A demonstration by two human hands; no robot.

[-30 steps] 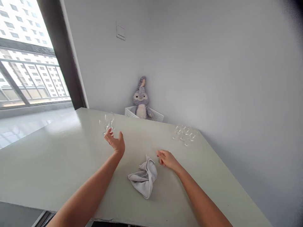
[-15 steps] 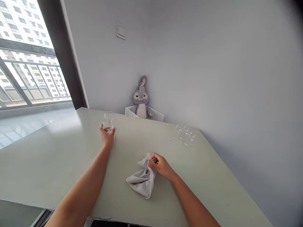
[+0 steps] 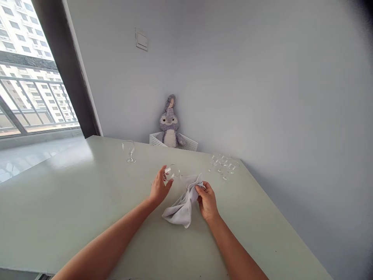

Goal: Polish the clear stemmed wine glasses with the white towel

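My left hand point(image 3: 161, 186) has its fingers wrapped round a clear glass point(image 3: 172, 172), which is tilted with its rim toward the right, near the middle of the table. Pinched in my right hand point(image 3: 206, 196) is a light grey cloth point(image 3: 183, 208), hanging in loose folds down to the left. The cloth's upper corner is close to the glass's rim. Another clear stemmed glass point(image 3: 129, 151) stands upright further back on the left. At the back right, several small stemmed glasses point(image 3: 223, 163) stand in a cluster.
The pale green table point(image 3: 116, 217) reaches a grey wall at the back and right. Behind its far edge, a purple plush toy point(image 3: 169, 126) sits in a white perforated basket point(image 3: 190, 145). A window with a railing is at the far left.
My left hand has come right and nearer with a glass, while one glass now shows standing at the back left. My right hand has lifted the cloth and moved slightly right.
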